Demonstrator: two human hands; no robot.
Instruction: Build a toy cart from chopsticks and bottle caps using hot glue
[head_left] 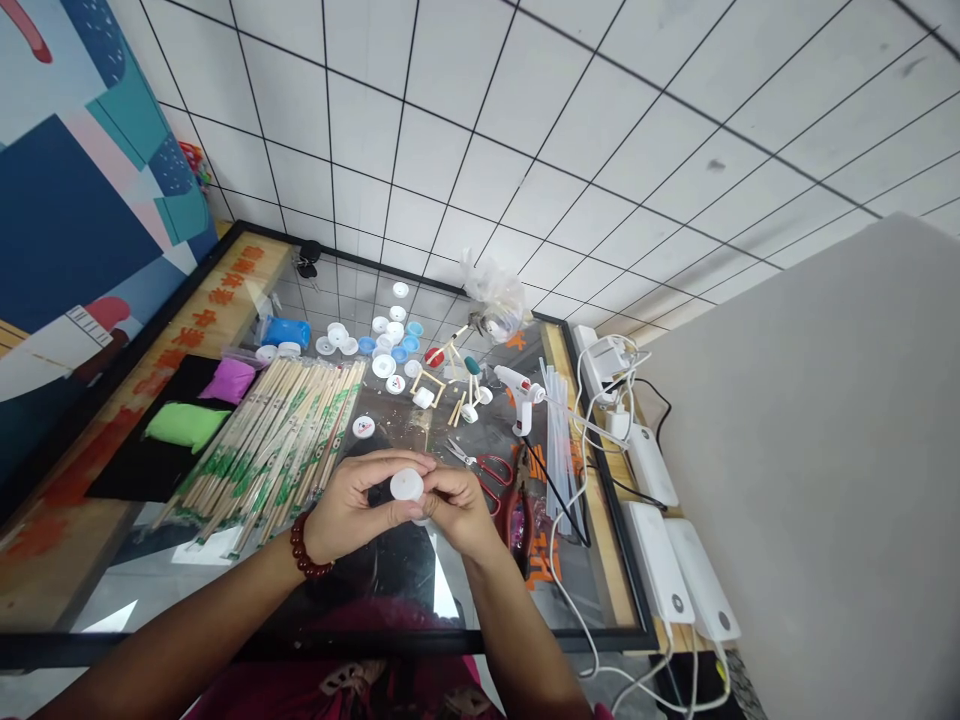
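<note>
Glass-top table (360, 641), cluttered. L hand (352, 502) + R hand (456, 500) both pinch a white cap (407, 484) btwn thumbs & fingers (round face twd camera). Scissors (470, 460) just past R; chopsticks (277, 430) beside L; loose caps (383, 366) farther; tiled wall (450, 120) behind.

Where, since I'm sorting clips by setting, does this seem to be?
Probably a small craft workspace: a glue gun, red-handled scissors and packaged wooden sticks share a glass-topped table.

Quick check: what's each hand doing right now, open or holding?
Left hand: closed, holding a white plastic cap.
Right hand: closed, gripping the same cap's edge.
</note>
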